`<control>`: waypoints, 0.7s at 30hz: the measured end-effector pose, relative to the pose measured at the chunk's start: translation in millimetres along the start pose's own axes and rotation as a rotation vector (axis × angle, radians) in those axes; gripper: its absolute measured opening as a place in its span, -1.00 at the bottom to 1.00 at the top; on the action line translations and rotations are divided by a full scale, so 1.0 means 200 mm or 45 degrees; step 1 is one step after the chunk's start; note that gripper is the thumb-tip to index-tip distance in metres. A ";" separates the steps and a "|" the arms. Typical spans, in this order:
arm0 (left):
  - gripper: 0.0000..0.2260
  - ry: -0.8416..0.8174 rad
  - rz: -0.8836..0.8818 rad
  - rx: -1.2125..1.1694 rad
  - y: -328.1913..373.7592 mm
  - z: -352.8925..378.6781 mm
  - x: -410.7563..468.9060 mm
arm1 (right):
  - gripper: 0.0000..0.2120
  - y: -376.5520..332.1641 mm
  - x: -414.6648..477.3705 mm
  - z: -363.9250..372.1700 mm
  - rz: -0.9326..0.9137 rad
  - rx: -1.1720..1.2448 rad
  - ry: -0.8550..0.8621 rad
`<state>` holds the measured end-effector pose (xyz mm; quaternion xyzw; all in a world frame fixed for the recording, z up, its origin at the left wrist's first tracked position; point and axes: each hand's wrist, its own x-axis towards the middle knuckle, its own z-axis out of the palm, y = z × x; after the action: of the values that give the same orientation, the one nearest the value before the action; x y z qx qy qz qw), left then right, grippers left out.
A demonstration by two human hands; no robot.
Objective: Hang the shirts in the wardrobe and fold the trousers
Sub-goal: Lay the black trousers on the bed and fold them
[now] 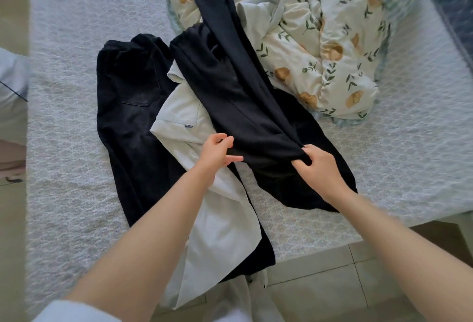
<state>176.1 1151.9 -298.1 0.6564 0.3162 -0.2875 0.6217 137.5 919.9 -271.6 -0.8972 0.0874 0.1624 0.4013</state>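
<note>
Just on the near side of the crumpled cream duvet printed with green leaves and orange flowers, a pair of soft black trousers is stretched across the bed with its white textured cover. The left hand pinches one edge of the black cloth between thumb and fingers, a narrow grip closed on the fabric. The right hand has its fingers curled round a bunch of the same cloth, its grip fully closed. The near end is lifted off the bed, while the far end trails up along the duvet's left edge.

Folding of this pair looks to be only beginning: the cloth is long and twisted, with no tidy fold in it. Further left of the duvet, a second pair of black denim-like trousers with a back pocket lies flat at full length, unfolded. Between the two pairs, a pale off-white garment with a small label, seemingly a shirt, sprawls over the bed's edge toward the tiled floor. Another pale piece of clothing rests against the duvet. No wardrobe or hanger is in view. As far as can be seen, nothing is finished: two pairs remain to fold and the shirts remain to hang.
</note>
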 end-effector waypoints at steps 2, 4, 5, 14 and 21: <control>-0.50 -0.033 -0.064 0.058 0.03 0.01 -0.04 | -0.82 -0.04 -0.06 -0.05 0.055 0.118 0.034; -0.36 -0.084 -0.133 0.064 0.07 0.04 -0.07 | -0.73 -0.06 -0.12 -0.08 0.059 0.217 0.023; -0.31 -0.116 -0.166 0.045 0.08 0.06 -0.09 | -0.71 -0.08 -0.14 -0.10 0.043 0.262 0.000; 0.00 0.040 -0.124 -0.200 0.19 0.39 -0.26 | -0.69 -0.09 -0.30 -0.28 -0.107 0.356 -0.360; -0.33 0.108 0.000 -0.271 0.17 0.78 -0.42 | -0.65 0.23 -0.39 -0.63 0.082 0.504 -0.545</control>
<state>151.7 989.9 -221.9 0.5984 0.3709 -0.2242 0.6739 79.6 796.5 -196.5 -0.7436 0.0592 0.3405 0.5723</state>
